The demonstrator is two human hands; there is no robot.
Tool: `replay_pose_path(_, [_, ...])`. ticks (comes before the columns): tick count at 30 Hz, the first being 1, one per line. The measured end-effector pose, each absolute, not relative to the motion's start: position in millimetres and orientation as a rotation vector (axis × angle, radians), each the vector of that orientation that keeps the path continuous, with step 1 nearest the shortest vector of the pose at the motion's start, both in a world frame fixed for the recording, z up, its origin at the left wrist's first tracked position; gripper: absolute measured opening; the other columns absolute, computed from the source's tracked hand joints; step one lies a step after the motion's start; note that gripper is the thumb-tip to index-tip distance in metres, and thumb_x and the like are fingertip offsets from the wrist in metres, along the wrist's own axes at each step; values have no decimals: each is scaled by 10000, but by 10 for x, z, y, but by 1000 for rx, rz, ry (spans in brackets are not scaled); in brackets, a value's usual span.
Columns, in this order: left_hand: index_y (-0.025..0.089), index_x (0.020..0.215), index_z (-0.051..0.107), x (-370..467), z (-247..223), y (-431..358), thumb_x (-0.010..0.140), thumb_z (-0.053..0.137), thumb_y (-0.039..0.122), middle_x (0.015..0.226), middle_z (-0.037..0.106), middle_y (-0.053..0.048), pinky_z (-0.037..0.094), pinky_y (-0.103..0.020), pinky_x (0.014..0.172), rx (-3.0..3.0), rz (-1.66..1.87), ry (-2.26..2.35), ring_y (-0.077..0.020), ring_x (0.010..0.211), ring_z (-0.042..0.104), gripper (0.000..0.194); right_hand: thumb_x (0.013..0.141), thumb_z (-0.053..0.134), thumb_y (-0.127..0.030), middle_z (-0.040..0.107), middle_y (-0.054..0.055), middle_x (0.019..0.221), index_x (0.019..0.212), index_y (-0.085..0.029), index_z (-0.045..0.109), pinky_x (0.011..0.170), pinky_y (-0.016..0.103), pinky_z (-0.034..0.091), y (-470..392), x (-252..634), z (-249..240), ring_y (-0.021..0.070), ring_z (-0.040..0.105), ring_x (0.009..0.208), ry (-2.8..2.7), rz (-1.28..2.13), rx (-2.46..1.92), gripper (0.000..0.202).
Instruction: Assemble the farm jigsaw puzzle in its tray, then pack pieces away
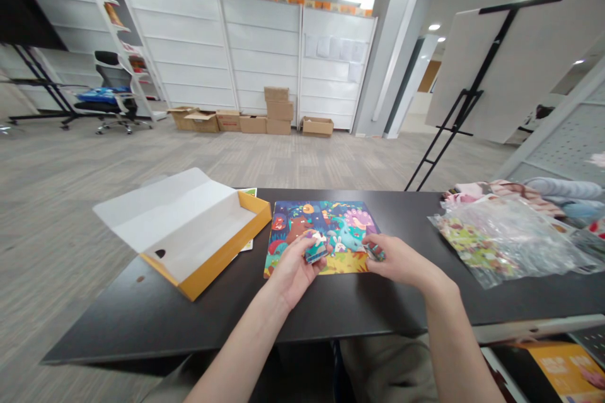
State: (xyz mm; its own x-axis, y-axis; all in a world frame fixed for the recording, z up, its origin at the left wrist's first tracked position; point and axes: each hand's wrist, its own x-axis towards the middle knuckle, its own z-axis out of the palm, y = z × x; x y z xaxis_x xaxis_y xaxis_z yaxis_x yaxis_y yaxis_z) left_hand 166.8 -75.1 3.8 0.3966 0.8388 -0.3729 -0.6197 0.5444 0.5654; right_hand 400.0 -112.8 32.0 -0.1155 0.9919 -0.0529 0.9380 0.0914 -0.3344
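Note:
A colourful animal picture board [350, 262], likely a puzzle, lies flat on the dark table [331, 308]. Above its near left part, my left hand [293, 267] is closed around a small stack of printed puzzle pieces [316, 249]. My right hand [399, 258] grips more small printed puzzle pieces [375, 252] over the board's right edge; the fingers partly cover them. A gap separates the two hands, where a white rabbit and a blue animal show on the board.
An open yellow box [222, 252] with a white inside stands left of the board, partly over a printed sheet [248, 245]. To the right lie a clear plastic bag [501, 239] of colourful pieces and folded cloths [510, 191]. Below right is another yellow box [567, 365].

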Motion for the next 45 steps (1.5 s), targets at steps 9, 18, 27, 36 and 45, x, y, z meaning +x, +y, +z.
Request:
replay_pose_path(9, [180, 988, 565, 1682, 13, -765, 815, 707, 149, 810, 678, -31, 508, -210, 513, 436, 941, 708, -190, 726, 734, 225, 745, 718, -331, 714, 87, 1057, 1104, -199, 638, 850, 354, 532, -1144, 4205, 268, 255, 672, 990, -2031, 652, -1810, 391])
replay_pose_path(18, [171, 1053, 617, 1735, 61, -836, 918, 637, 318, 915, 713, -75, 528, -242, 538, 508, 825, 700, -182, 717, 708, 200, 816, 711, -415, 682, 87, 1178, 1200, -213, 593, 955, 407, 548, -1163, 3914, 409, 237, 666, 1064, -1950, 582, -1423, 450])
replay_pose_path(27, [169, 1092, 617, 1743, 43, -923, 866, 690, 186, 962, 701, -61, 586, -270, 668, 525, 818, 547, -107, 658, 639, 238, 777, 778, -427, 669, 86, 1257, 1242, -238, 600, 1001, 418, 487, -1132, 3366, 417, 270, 621, 1165, -2087, 353, -1442, 532])
replay_pose_path(36, [186, 925, 481, 1733, -4, -815, 813, 617, 59, 812, 686, -55, 596, -256, 611, 390, 950, 669, -186, 732, 726, 218, 780, 675, -608, 718, 119, 939, 968, -180, 634, 714, 344, 486, -1151, 4473, 218, 269, 684, 841, -1829, 189, -2343, 469])
replay_pose_path(45, [201, 921, 443, 1746, 20, -809, 830, 568, 45, 794, 670, -50, 593, -258, 601, 367, 965, 697, -185, 722, 721, 219, 699, 739, -542, 715, 94, 918, 1080, -202, 585, 596, 292, 412, -1108, 4372, 129, 258, 687, 772, -1842, 353, -2478, 534])
